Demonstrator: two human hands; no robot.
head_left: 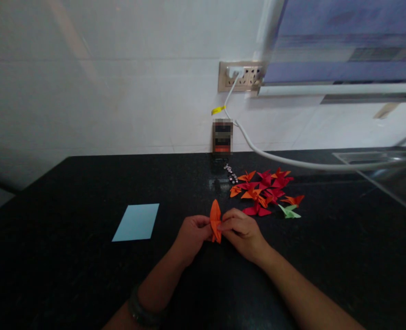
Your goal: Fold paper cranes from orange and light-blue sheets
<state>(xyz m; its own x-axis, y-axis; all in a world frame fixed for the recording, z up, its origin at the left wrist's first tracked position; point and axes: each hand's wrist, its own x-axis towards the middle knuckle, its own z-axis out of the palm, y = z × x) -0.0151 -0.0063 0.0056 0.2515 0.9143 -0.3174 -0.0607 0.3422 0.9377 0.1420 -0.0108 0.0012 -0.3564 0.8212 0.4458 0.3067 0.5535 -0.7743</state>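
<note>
A partly folded piece of orange origami paper (216,214) stands upright between my hands, with a pointed tip at the top and a split lower end. My left hand (195,234) pinches its left side near the bottom. On its right edge, the fingers of my right hand (243,233) are closed on the paper, and some fingertips are hidden. Just beyond my right hand lies a group of red and orange folded paper cranes (265,188). One pale green paper crane (289,211) rests at the right of that group.
A stack of light blue square paper (136,222) lies left on the black countertop (86,275). A blurred-out phone-like object (222,137) leans on the wall, with a patterned strap (230,173) before it. A white cable (292,162) crosses to the right from near the wall socket (251,75).
</note>
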